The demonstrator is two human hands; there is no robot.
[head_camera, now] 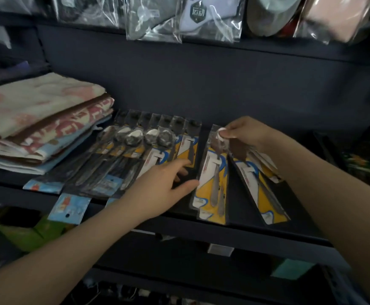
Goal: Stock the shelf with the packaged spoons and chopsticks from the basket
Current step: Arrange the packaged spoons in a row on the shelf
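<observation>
Two hands are over the dark shelf [241, 219] as I watch from the head camera. My right hand [248, 133] pinches the top end of a spoon pack [212, 183], thumb and fingertips closed on the clear plastic near the spoon bowl, so the pack's yellow card runs down and toward me from the grip, its lower end at the shelf's front edge. Just right of it a second yellow pack [261, 188] lies slanted on the shelf, its upper end hidden under that hand. My left hand [159, 190] lies flat with straight fingers, fingertips touching the rightmost pack of the overlapping spoon row [140, 148], thumb reaching toward the held pack. Folded towels [38, 119] are stacked left of the row. Bagged goods [186, 18] hang above.
</observation>
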